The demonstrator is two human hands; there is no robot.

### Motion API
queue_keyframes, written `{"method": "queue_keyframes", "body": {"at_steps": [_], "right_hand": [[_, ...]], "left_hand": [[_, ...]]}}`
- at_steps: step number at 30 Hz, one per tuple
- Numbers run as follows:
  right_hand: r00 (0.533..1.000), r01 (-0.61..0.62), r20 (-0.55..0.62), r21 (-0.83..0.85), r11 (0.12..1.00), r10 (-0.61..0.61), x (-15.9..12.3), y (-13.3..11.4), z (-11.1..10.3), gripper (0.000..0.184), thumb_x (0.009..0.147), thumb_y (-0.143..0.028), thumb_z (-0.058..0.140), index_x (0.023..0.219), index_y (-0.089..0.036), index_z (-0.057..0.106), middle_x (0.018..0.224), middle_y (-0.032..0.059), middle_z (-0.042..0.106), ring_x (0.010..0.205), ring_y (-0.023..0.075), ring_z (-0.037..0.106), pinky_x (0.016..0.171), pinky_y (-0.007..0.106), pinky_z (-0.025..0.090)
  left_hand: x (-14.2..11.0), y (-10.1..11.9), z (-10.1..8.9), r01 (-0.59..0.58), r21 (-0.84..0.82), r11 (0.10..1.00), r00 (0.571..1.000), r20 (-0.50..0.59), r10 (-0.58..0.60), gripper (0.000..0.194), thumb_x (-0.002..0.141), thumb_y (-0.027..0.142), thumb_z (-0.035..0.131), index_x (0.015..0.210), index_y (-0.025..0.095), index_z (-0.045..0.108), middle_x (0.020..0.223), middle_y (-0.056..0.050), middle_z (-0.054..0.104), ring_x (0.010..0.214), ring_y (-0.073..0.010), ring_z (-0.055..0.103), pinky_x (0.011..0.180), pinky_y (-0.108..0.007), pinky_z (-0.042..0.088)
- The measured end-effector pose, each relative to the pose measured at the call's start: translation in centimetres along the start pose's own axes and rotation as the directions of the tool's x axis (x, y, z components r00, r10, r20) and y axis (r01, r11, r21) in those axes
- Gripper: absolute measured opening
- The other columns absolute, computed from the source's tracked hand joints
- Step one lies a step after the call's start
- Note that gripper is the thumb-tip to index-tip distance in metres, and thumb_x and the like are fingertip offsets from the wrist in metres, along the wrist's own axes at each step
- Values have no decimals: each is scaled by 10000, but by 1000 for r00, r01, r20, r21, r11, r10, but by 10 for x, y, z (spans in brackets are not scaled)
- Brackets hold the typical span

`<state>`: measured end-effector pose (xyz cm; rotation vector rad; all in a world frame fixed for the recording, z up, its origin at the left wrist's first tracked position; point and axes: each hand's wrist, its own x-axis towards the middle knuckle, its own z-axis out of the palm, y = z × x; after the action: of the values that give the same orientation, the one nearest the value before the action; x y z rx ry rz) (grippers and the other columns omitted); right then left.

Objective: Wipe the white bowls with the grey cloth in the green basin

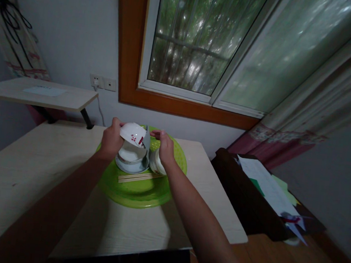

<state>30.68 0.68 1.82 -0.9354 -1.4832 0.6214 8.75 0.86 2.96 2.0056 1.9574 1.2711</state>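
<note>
My left hand (112,140) is closed on the rim of a white bowl (133,134) with a red flower pattern, holding it tilted above other dishes. Below it, another white bowl (131,153) rests on a pale plate (132,168). Beside these, a greyish dish (147,147) stands on edge. My right hand (165,146) reaches in from the right, fingers stretched toward the upright dish; whether they touch it is unclear. White bowls (156,162) lie tipped on their side under this hand. Wooden chopsticks (138,178) lie at the front of the round green tray (138,200).
The tray sits on a pale wooden table (51,165). A raised shelf (42,96) with a paper on it stands at the left. Behind are a wall socket (96,81) and a window (196,42). Dark furniture (234,191) with papers stands at the right.
</note>
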Motion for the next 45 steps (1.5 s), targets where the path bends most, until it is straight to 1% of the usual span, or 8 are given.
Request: {"method": "queue_keyframes", "body": {"at_steps": [7,12,17,21,25,30,38,45], "right_hand": [[978,167,126,4,986,-166,-5,-17,-1,470,1059,-523,363,1104,-256,747,1136,40,776,1137,209,700,1048,376,500],[926,316,241,-74,946,-291,-6,-25,-1,430,1068,-471,368,1198,-276,728,1267,39,726,1308,209,597,1135,398,434],[911,353,300,-209,912,-284,-6,-26,0,424,1071,-458,356,1250,-286,700,1333,42,689,1351,214,557,1149,426,412],[914,352,316,-302,886,-256,-5,-24,3,439,1074,-460,341,1267,-278,691,1331,52,687,1346,214,555,1150,423,400],[929,319,294,-334,887,-223,-1,-16,6,480,1067,-496,343,1275,-240,691,1304,89,697,1285,232,591,1134,424,410],[963,195,240,-303,933,-124,1,-3,5,577,1059,-567,294,1191,-227,742,1189,93,748,1134,227,667,1056,404,471],[995,-22,95,-134,991,35,1,9,2,608,1032,-621,316,1036,-248,796,1053,61,791,1016,226,730,948,387,543],[996,37,87,-78,996,-30,-2,-2,-1,533,1034,-567,367,1046,-252,797,1060,44,794,1019,214,735,970,372,543]], "left_hand": [[4,-4,4,17,94,995,999,43,-21,281,896,215,520,1175,179,527,1015,-134,735,941,-285,722,761,-328,485],[1,6,3,-62,157,986,985,169,35,287,938,293,498,1203,186,519,1060,-151,742,952,-287,723,763,-327,488],[-5,19,0,-135,210,968,954,291,70,260,962,288,479,1201,189,507,1044,-153,746,961,-268,725,795,-313,491],[-9,22,-1,-167,234,958,945,313,88,252,961,264,468,1192,183,527,1026,-158,746,972,-268,725,818,-320,501],[-11,18,1,-237,147,960,940,284,188,294,938,266,501,1213,170,537,1122,-165,741,1030,-279,717,861,-347,522],[-12,10,4,-292,-29,956,941,170,293,311,892,271,561,1193,197,544,1301,-129,702,1141,-264,690,954,-349,526],[-8,4,4,-181,-136,974,983,10,184,293,872,255,553,1160,216,515,1277,-114,719,1099,-260,705,911,-351,539],[0,-4,5,-22,-124,992,996,-93,10,241,844,286,573,1067,200,547,1020,-122,746,909,-267,718,776,-345,523]]}}
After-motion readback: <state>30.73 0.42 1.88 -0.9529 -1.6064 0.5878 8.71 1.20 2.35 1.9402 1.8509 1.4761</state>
